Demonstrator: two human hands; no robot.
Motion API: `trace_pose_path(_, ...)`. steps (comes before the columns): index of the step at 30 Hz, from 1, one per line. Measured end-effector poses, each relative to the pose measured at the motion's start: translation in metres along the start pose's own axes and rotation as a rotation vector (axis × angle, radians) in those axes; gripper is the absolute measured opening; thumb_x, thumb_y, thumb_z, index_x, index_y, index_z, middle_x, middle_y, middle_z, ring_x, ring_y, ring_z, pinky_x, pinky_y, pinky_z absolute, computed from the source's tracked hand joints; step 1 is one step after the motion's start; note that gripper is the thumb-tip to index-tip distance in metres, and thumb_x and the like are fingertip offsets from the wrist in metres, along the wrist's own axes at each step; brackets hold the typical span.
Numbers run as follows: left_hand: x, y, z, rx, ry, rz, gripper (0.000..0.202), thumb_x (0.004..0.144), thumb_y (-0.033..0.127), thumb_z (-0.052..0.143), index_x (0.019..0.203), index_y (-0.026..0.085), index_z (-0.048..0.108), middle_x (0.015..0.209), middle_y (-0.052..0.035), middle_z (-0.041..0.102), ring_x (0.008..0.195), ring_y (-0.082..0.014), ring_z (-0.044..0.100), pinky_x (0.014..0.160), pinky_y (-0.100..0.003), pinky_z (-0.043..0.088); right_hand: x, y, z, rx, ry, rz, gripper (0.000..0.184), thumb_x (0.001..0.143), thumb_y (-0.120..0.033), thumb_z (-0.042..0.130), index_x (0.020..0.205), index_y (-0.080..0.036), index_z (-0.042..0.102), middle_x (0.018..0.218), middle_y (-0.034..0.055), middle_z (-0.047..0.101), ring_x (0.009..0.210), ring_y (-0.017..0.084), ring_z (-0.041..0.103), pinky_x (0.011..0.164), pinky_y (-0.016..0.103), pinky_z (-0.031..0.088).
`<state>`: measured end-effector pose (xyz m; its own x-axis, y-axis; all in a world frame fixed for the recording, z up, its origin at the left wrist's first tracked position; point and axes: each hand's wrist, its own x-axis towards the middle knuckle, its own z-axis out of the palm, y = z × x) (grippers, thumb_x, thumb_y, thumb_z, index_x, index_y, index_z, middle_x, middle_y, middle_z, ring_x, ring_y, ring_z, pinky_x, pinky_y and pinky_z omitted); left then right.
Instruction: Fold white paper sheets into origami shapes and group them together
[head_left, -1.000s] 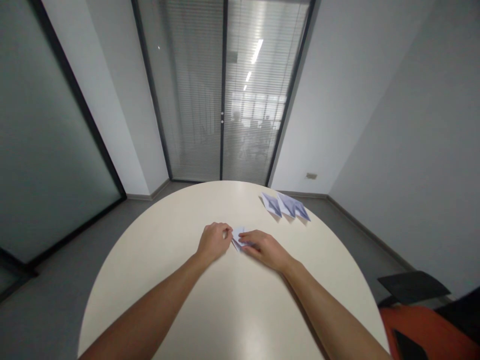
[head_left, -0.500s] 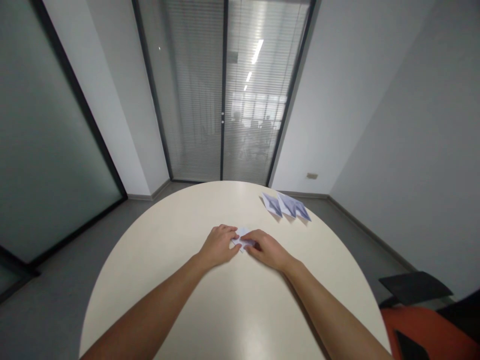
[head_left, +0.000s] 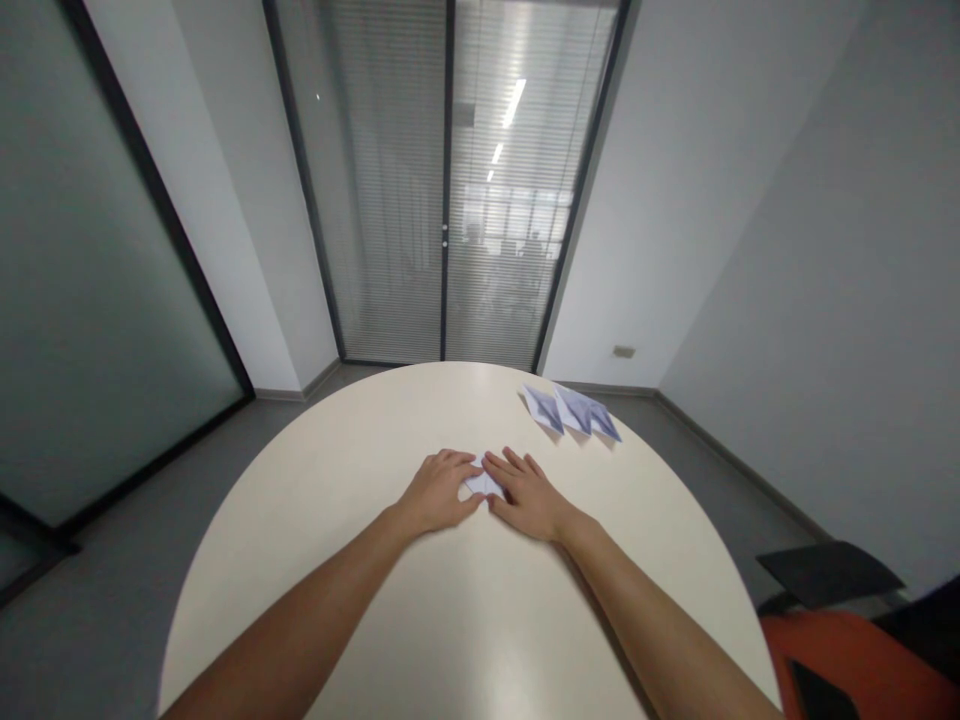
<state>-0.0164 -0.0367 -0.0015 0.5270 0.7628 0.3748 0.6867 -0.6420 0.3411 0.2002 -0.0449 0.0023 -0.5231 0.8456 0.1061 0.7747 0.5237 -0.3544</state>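
A small piece of folded white paper (head_left: 484, 485) lies on the table between my hands, partly hidden under the fingers. My left hand (head_left: 441, 492) rests at its left side, thumb and index finger apart and touching the paper's edges. Lying flatter, my right hand (head_left: 529, 494) covers the right part of the paper with its fingers stretched out and the thumb spread toward me.
Several folded papers (head_left: 574, 410) lie overlapping near the far right edge of the round white table (head_left: 337, 450). An orange chair (head_left: 840, 660) with a black armrest stands at the lower right. Beyond the table is a glass partition (head_left: 390, 200) with blinds.
My right hand has gone from curled fingers on the paper to fingers laid flat and spread over its right part. My left hand has barely moved.
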Motion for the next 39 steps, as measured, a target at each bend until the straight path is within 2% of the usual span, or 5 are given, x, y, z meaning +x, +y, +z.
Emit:
trace_pose_path(8, 0.001, 0.005, 0.000, 0.032, -0.022, 0.038, 0.038, 0.085, 0.029, 0.062, 0.123, 0.022, 0.064, 0.136, -0.0080, 0.061, 0.125, -0.0301, 0.051, 0.105, -0.047, 0.041, 0.003, 0.000, -0.003, 0.007, 0.000, 0.016, 0.065, 0.092, -0.042, 0.053, 0.153, -0.027, 0.036, 0.158, 0.0066, 0.035, 0.148, 0.037, 0.023, 0.117, 0.066, 0.013)
trace_pose_path(17, -0.001, 0.002, 0.005, 0.071, -0.018, 0.000, 0.038, 0.088, 0.032, 0.059, 0.124, 0.023, 0.064, 0.141, -0.0101, 0.057, 0.132, -0.0321, 0.047, 0.111, -0.051, 0.035, 0.010, 0.004, 0.005, 0.058, 0.132, 0.089, 0.053, 0.090, -0.042, 0.059, 0.141, -0.027, 0.053, 0.150, 0.0088, 0.049, 0.144, 0.034, 0.033, 0.115, 0.064, 0.021)
trace_pose_path(25, 0.000, 0.000, 0.009, -0.085, 0.052, -0.021, 0.046, 0.084, 0.030, 0.065, 0.128, 0.018, 0.058, 0.137, -0.0142, 0.059, 0.128, -0.0295, 0.052, 0.113, -0.050, 0.036, 0.011, 0.008, 0.009, 0.193, 0.231, 0.094, 0.068, 0.084, -0.038, 0.067, 0.146, -0.022, 0.044, 0.144, 0.0137, 0.054, 0.137, 0.033, 0.044, 0.116, 0.061, 0.019)
trace_pose_path(32, 0.003, 0.000, 0.009, -0.241, 0.112, 0.077, 0.058, 0.082, 0.018, 0.065, 0.137, 0.021, 0.048, 0.144, -0.0139, 0.048, 0.134, -0.0273, 0.046, 0.113, -0.047, 0.039, 0.012, 0.006, 0.012, 0.446, 0.326, 0.112, 0.082, 0.078, -0.031, 0.070, 0.151, -0.020, 0.033, 0.122, 0.0122, 0.064, 0.104, 0.025, 0.063, 0.093, 0.043, 0.050)
trace_pose_path(39, 0.007, 0.007, 0.006, -0.396, 0.222, 0.059, 0.056, 0.083, 0.008, 0.056, 0.136, 0.023, 0.046, 0.136, -0.0090, 0.054, 0.129, -0.0212, 0.050, 0.112, -0.040, 0.041, 0.014, 0.000, 0.007, 0.643, 0.367, 0.085, 0.080, 0.074, -0.027, 0.073, 0.146, -0.022, 0.037, 0.102, 0.0041, 0.066, 0.084, 0.018, 0.062, 0.078, 0.032, 0.053)
